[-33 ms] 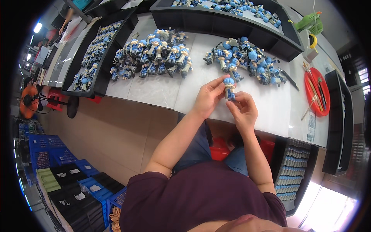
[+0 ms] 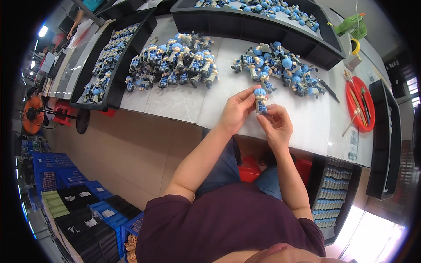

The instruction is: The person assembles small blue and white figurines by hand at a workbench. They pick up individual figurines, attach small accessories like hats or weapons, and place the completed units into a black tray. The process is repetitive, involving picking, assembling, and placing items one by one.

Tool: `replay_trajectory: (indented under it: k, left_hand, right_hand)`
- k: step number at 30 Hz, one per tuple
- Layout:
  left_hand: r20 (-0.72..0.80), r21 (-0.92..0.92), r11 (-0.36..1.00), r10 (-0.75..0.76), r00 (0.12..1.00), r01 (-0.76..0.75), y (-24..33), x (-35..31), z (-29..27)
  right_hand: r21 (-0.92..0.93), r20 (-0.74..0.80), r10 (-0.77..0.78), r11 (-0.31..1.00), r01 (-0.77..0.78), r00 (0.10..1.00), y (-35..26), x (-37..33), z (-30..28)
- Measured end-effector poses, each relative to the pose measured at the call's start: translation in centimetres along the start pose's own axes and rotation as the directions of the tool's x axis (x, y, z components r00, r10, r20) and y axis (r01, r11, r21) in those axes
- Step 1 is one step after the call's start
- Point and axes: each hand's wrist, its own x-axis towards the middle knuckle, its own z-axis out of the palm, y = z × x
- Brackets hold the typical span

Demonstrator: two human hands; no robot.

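Between both hands, above the table's near edge, a small blue-haired figurine (image 2: 260,100) stands upright, dressed in blue and pale grey. My left hand (image 2: 237,110) pinches it near the head with thumb and fingers. Lower down, my right hand (image 2: 276,125) grips it about the legs and base. Just beyond the hands lies a loose pile of similar figurines (image 2: 287,65). A second figurine pile (image 2: 175,61) is heaped farther left on the white table (image 2: 219,103).
A black tray (image 2: 258,27) of figurines spans the back; another black tray (image 2: 125,65) stands at left. On the right are a red dish (image 2: 369,105) with brushes, a dark pen-like tool (image 2: 329,90) and a yellow tape roll (image 2: 355,46). A figurine-filled crate (image 2: 315,193) sits below the table.
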Motion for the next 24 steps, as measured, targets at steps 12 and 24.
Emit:
replay_trajectory:
  k: [12,24]
  left_hand:
    - [-0.003,-0.014,1.0,-0.018,1.0,0.018,-0.1,0.02,-0.11]
    - [-0.001,0.016,1.0,-0.012,1.0,0.012,0.12,-0.18,0.15]
  right_hand:
    - [-0.035,0.004,-0.023,0.999,0.023,1.0,0.27,-0.06,-0.28]
    - [-0.086,-0.009,-0.061,0.994,0.06,0.998,0.01,-0.03,-0.13]
